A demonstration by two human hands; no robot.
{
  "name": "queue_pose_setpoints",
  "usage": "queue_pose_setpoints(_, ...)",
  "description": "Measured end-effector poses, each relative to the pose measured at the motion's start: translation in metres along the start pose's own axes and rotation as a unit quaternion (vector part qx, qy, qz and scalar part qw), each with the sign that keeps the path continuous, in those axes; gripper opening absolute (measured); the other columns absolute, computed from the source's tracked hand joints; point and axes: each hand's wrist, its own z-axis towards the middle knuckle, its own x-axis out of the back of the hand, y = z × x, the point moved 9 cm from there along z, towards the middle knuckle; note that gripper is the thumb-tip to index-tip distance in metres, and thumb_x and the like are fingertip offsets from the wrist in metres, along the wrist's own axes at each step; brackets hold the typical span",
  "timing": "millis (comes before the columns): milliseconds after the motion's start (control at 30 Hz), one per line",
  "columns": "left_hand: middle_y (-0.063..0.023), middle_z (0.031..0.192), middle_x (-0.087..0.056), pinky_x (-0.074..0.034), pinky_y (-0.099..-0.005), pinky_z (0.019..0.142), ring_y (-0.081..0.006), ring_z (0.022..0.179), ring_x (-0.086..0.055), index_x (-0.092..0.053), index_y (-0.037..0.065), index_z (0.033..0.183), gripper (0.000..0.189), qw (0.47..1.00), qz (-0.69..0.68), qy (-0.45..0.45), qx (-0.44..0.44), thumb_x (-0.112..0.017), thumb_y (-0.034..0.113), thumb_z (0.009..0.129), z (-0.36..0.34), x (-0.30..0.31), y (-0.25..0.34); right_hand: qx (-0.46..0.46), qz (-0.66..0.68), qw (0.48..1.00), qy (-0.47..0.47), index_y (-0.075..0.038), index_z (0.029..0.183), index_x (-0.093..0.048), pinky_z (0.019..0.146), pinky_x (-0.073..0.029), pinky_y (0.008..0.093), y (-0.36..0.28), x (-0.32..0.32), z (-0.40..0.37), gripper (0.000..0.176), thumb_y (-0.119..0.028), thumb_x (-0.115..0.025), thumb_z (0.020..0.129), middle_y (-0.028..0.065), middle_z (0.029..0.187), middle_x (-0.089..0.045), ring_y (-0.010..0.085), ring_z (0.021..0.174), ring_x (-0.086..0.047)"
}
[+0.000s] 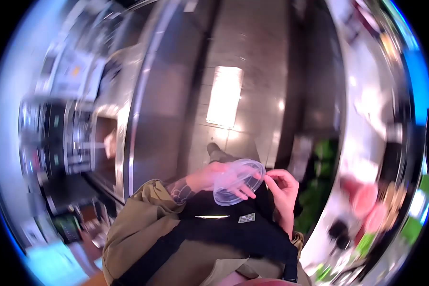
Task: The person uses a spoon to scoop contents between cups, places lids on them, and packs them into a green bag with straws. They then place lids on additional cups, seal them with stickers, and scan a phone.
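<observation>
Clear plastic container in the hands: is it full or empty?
Empty, it seems: fingers of the left hand show plainly through the clear plastic container, with nothing visible inside.

No writing can be read anywhere. The small pale tag [246, 218] on the black apron [233, 231], just below the fingers [245, 193] gripping the clear round plastic lid [238, 177], is blurred beyond reading.

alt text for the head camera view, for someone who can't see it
Two hands hold a clear plastic container in front of the person's chest: the left hand grips it, and the right hand has its fingertips at the rim. The person wears an olive jacket and a black apron; a blurred steel surface lies beyond.
</observation>
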Motion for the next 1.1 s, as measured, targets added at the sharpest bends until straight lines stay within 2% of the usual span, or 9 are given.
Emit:
queue_pose_setpoints(167, -0.0172, 0.143, -0.036, -0.043, -0.0516, 0.100, -0.0522, 0.118, -0.048, -0.025, -0.002, 0.144, 0.087, 0.967, -0.027, 0.055, -0.245, -0.055, 0.052, 0.082, -0.189, 0.073, 0.073, -0.055, -0.059, 0.974, -0.210, 0.004, 0.095, -0.063, 0.076, -0.049, 0.0214, 0.039, -0.227, 0.070, 0.015, 0.009, -0.067, 0.082, 0.0048, 0.088, -0.066, 0.0095, 0.082, -0.062)
queue_pose_setpoints(400, -0.0267, 0.130, -0.047, -0.043, -0.0469, 0.101, -0.0444, 0.117, -0.052, -0.029, 0.002, 0.141, 0.078, 0.761, -0.154, 0.223, -0.589, -0.049, 0.052, 0.085, -0.432, 0.168, 0.135, -0.068, -0.117, 0.912, -0.387, -0.001, 0.098, -0.063, 0.077, -0.050, 0.0238, 0.110, -0.501, 0.119, 0.020, 0.005, -0.069, 0.081, 0.0033, 0.093, -0.063, 0.0116, 0.086, -0.061)
queue_pose_setpoints(533, -0.0227, 0.128, -0.052, -0.044, -0.0501, 0.095, -0.0387, 0.111, -0.054, -0.038, 0.006, 0.137, 0.069, 0.685, -0.238, 0.246, -0.643, -0.039, 0.057, 0.091, -0.490, 0.226, 0.171, -0.024, -0.132, 0.900, -0.415, 0.001, 0.098, -0.063, 0.078, -0.051, 0.0240, 0.119, -0.593, 0.156, 0.019, 0.002, -0.071, 0.081, 0.0066, 0.092, -0.066, 0.0119, 0.086, -0.062)
queue_pose_setpoints(667, -0.0255, 0.135, -0.046, -0.036, -0.0540, 0.106, -0.0392, 0.125, -0.046, -0.039, 0.001, 0.137, 0.061, 0.651, -0.240, 0.260, -0.672, -0.034, 0.046, 0.096, -0.523, 0.287, 0.247, -0.003, -0.147, 0.900, -0.410, 0.002, 0.101, -0.063, 0.079, -0.051, 0.0262, 0.134, -0.666, 0.212, 0.022, 0.000, -0.072, 0.080, 0.0082, 0.095, -0.067, 0.0128, 0.087, -0.063)
queue_pose_setpoints(800, -0.0247, 0.136, -0.045, -0.036, -0.0536, 0.106, -0.0389, 0.124, -0.046, -0.039, 0.002, 0.138, 0.065, 0.652, -0.284, 0.156, -0.685, -0.034, 0.049, 0.093, -0.534, 0.333, 0.319, 0.011, -0.148, 0.859, -0.490, 0.005, 0.106, -0.063, 0.083, -0.052, 0.0277, 0.149, -0.743, 0.249, 0.024, -0.001, -0.067, 0.083, 0.0106, 0.100, -0.068, 0.0165, 0.093, -0.065)
queue_pose_setpoints(933, -0.0192, 0.139, -0.045, -0.033, -0.0553, 0.107, -0.0359, 0.127, -0.044, -0.037, 0.006, 0.143, 0.082, 0.665, -0.273, 0.222, -0.659, -0.045, 0.061, 0.082, -0.543, 0.361, 0.372, -0.011, -0.208, 0.838, -0.504, 0.000, 0.112, -0.064, 0.082, -0.051, 0.0265, 0.154, -0.790, 0.299, 0.029, 0.002, -0.062, 0.083, 0.0086, 0.103, -0.068, 0.0158, 0.092, -0.065)
queue_pose_setpoints(1000, -0.0186, 0.134, -0.050, -0.040, -0.0481, 0.101, -0.0317, 0.121, -0.050, -0.043, 0.003, 0.136, 0.065, 0.657, -0.277, 0.181, -0.678, -0.045, 0.048, 0.089, -0.551, 0.365, 0.399, 0.076, -0.297, 0.853, -0.422, 0.000, 0.112, -0.064, 0.082, -0.051, 0.0279, 0.132, -0.801, 0.336, 0.030, -0.009, -0.066, 0.083, 0.0102, 0.103, -0.068, 0.0197, 0.090, -0.066)
queue_pose_setpoints(1067, -0.0180, 0.132, -0.051, -0.042, -0.0448, 0.099, -0.0304, 0.118, -0.052, -0.045, 0.003, 0.134, 0.058, 0.673, -0.256, 0.203, -0.664, -0.043, 0.043, 0.092, -0.550, 0.389, 0.408, 0.129, -0.444, 0.803, -0.375, -0.001, 0.109, -0.064, 0.083, -0.050, 0.0326, 0.143, -0.807, 0.373, 0.037, -0.028, -0.068, 0.083, 0.0164, 0.102, -0.066, 0.0262, 0.095, -0.064)
queue_pose_setpoints(1100, -0.0177, 0.131, -0.052, -0.043, -0.0432, 0.097, -0.0297, 0.117, -0.052, -0.045, 0.002, 0.133, 0.055, 0.684, -0.234, 0.228, -0.652, -0.042, 0.040, 0.093, -0.551, 0.408, 0.411, 0.206, -0.410, 0.795, -0.396, -0.003, 0.104, -0.066, 0.077, -0.051, 0.0311, 0.162, -0.810, 0.387, 0.033, -0.023, -0.073, 0.080, 0.0121, 0.093, -0.068, 0.0200, 0.084, -0.065)
